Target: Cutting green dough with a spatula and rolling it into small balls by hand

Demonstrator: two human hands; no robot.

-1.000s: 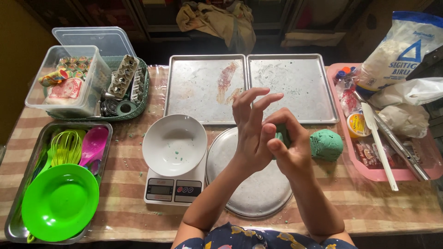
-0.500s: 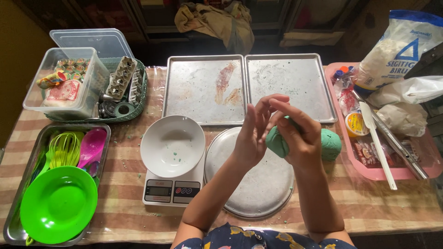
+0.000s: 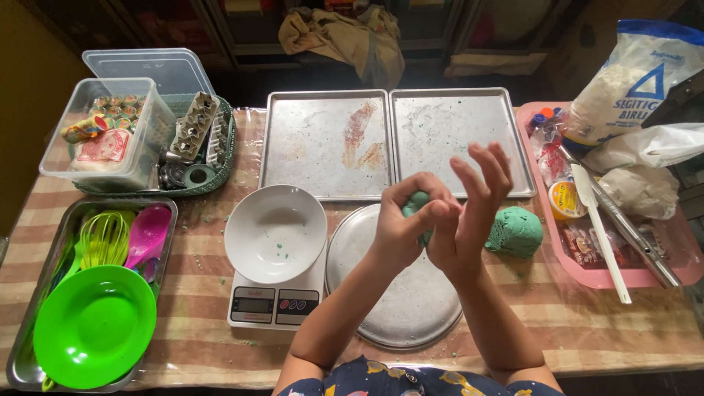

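Green dough piece [image 3: 418, 202] sits pinched between my curled left hand [image 3: 402, 227] and open-fingered right hand [image 3: 469, 213] above the round metal tray [image 3: 411, 308], and I judge a loose press could drop it onto the worktop [image 3: 198, 337].

Open round tray [image 3: 411, 308] below; white bowl [image 3: 275, 232] left, green dough lump [image 3: 515, 231] right.

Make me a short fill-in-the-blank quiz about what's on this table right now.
1. Both hands roll a small ball of ____ dough.
2. The white bowl sits on a kitchen ____.
3. The larger dough lump lies beside the round metal ____.
4. The green plate rests in a metal ____.

Missing words: green; scale; pan; tray
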